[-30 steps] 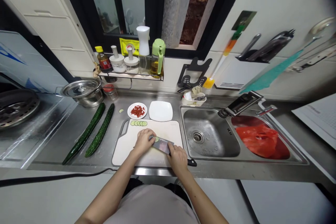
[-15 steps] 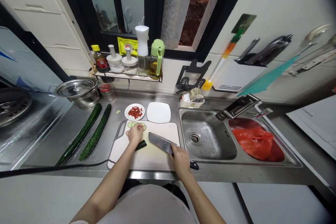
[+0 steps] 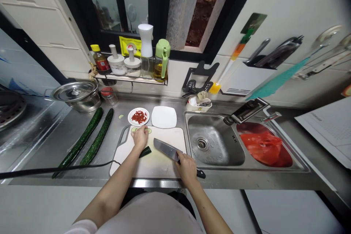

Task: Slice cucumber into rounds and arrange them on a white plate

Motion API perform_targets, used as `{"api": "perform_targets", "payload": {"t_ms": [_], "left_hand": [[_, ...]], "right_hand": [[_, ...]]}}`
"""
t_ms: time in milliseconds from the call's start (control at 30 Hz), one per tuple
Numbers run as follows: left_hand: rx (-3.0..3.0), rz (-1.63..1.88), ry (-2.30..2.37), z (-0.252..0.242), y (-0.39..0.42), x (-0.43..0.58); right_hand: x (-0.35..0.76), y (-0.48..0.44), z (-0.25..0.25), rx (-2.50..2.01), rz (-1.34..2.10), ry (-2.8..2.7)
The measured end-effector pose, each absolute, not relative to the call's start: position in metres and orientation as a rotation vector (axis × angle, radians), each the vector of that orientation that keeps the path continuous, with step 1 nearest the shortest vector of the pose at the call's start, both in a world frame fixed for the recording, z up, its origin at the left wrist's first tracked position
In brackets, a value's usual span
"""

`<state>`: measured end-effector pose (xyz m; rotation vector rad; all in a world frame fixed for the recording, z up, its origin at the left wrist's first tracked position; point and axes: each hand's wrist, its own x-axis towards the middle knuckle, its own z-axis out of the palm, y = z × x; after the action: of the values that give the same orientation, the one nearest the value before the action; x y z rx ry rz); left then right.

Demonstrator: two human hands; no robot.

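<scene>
My left hand [image 3: 140, 137] is over the upper left of the white cutting board [image 3: 164, 166], at a row of pale cucumber slices [image 3: 149, 131]. Its fingers are bent together; what they hold, if anything, is hidden. A short dark green cucumber piece [image 3: 145, 151] lies beside my left wrist. My right hand [image 3: 187, 166] is closed on the handle of a wide-bladed knife [image 3: 166, 149], whose blade points up and left over the board. Another black handle [image 3: 201, 173] sticks out past the board's lower right edge.
Behind the board are a plate of red pieces [image 3: 139, 117] and a white square plate [image 3: 163, 117]. Two whole cucumbers [image 3: 79, 142] [image 3: 97, 137] lie left. A metal pot [image 3: 78, 95] stands at the back left. To the right is the sink [image 3: 216, 142], with a red bag [image 3: 261, 146].
The view has shifted slightly. My left hand has moved a little up along the slices, toward the plate of red pieces. My right hand still holds the knife in nearly the same place.
</scene>
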<state>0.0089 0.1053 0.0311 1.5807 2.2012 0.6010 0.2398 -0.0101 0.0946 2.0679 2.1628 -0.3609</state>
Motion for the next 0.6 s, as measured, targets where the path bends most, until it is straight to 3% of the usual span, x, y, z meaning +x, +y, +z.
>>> {"api": "perform_targets", "payload": {"t_ms": [600], "left_hand": [[1.629,0.557,2.22,0.0329,0.1034,0.0073]], "right_hand": [[0.2383,-0.0127,0.0897,2.103,-0.414,2.164]]}}
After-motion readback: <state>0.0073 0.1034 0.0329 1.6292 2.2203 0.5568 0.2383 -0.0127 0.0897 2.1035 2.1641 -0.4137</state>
